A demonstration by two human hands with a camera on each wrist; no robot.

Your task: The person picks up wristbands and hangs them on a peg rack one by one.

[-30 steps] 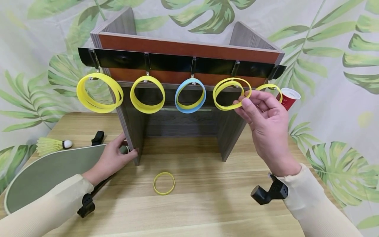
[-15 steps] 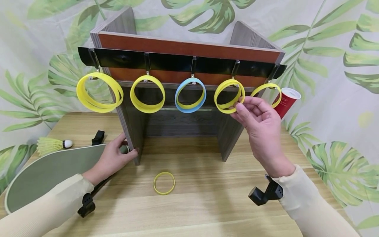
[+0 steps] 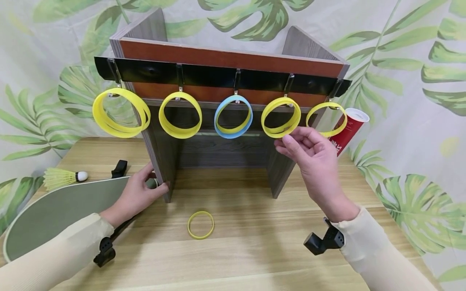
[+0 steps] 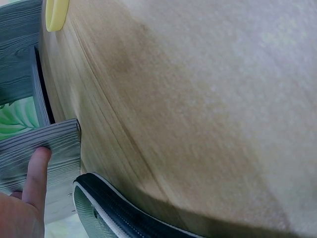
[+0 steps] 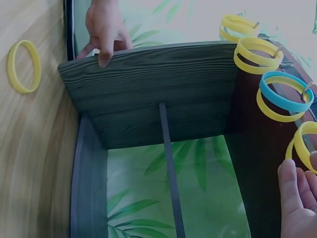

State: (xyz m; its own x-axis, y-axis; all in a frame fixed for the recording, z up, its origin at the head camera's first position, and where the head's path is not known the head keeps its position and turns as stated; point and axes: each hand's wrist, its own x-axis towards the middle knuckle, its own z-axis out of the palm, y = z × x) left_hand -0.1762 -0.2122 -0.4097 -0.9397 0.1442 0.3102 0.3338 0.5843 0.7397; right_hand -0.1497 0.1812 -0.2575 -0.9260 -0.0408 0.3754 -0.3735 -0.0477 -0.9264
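Note:
A grey wooden stand (image 3: pixel 233 157) carries a black strip (image 3: pixel 211 74) with several hooks. Yellow wristbands (image 3: pixel 181 133) hang from them, and the middle hook bears a blue wristband (image 3: pixel 233 134) with a yellow one. My right hand (image 3: pixel 314 165) is just under the yellow wristbands (image 3: pixel 281 132) on the fourth hook, its fingertips close to their lower edge and loosely bent. With thumb and fingers on either side, my left hand (image 3: pixel 140 194) grips the stand's left side panel (image 4: pixel 62 148) near the bottom. One yellow wristband (image 3: pixel 201 225) lies flat on the table.
Left of the stand lie a shuttlecock (image 3: pixel 65 178), a black strap piece (image 3: pixel 119 169) and a green case with a pale edge (image 3: pixel 65 218). A red paper cup (image 3: pixel 347 131) is behind the rightmost wristband (image 3: pixel 327 132). Leaf-patterned cloth (image 3: pixel 411 101) hangs behind.
My right hand has moved left and down. The front wristband on the fourth hook has swung back against the one behind it, and the fingers have slipped below. My left hand stays put.

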